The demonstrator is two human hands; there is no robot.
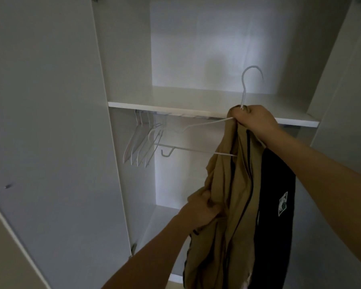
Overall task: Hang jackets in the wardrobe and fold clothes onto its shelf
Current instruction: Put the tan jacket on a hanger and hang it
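A tan jacket (227,184) with a dark zip hangs in front of the open white wardrobe. My right hand (252,119) grips its collar together with the neck of a white wire hanger (198,151), whose hook sticks up above my fist. The hanger's left shoulder and bar poke out bare to the left of the jacket. My left hand (202,207) clutches a bunch of the tan fabric lower down. A black garment (275,215) with a small white-green patch hangs under my right forearm. The wardrobe shelf (165,99) lies just behind my right hand.
Several empty white hangers (142,142) hang bunched at the left end of the rail (188,115) under the shelf. The left wardrobe door (46,122) stands open. The wardrobe floor (161,222) shows below the jacket.
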